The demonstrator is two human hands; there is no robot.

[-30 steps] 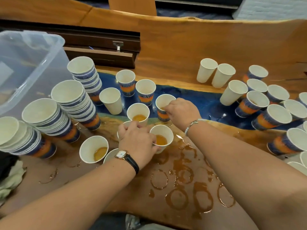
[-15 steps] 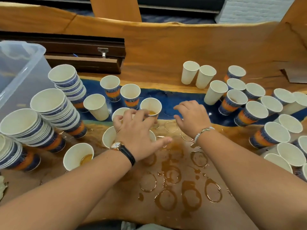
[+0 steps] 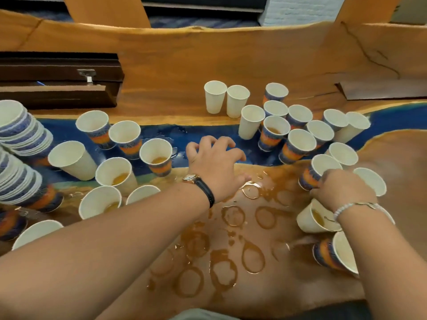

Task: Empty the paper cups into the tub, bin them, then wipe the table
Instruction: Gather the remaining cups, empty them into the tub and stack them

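Many paper cups stand on the wooden table [image 3: 231,65], some white, some patterned blue and orange. My left hand [image 3: 215,165] hovers over the blue resin strip with fingers loosely spread, holding nothing. To its left stand cups with brown liquid: a patterned one [image 3: 157,155] and two white ones [image 3: 115,174] [image 3: 101,202]. My right hand [image 3: 342,190] grips the side of a patterned cup [image 3: 316,172] at the edge of the right cluster. A white cup with liquid [image 3: 309,218] sits under that wrist. The tub is out of view.
Tall stacks of nested cups [image 3: 18,135] lean at the far left. Brown ring-shaped spills [image 3: 221,262] cover the table in front of me. A dark wooden case [image 3: 57,79] lies at the back left. The right cup cluster [image 3: 298,125] is tightly packed.
The view has swung right and the tub has left the frame. My left hand let go of the middle cups and moved right. My right hand moved right and took hold of a patterned cup.
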